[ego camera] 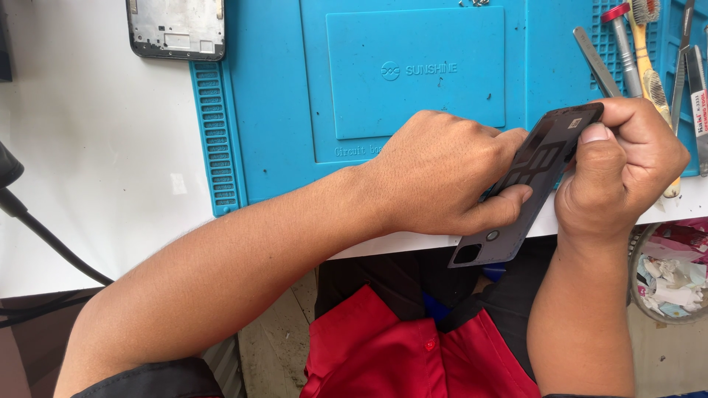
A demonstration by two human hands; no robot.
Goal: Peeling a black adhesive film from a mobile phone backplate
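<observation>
Phone back cover [527, 193] — long axis diagonal, camera cutout lower-left — in both hands.

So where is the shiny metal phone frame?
The silver metal phone frame lies at the head view's top left, on the white table, just left of the blue rubber work mat.

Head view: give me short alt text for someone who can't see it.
Both hands, left hand and right hand, grip a dark phone back cover over the edge of a blue repair mat. Hand tools lie at the mat's right, a bare phone frame upper left.
</observation>
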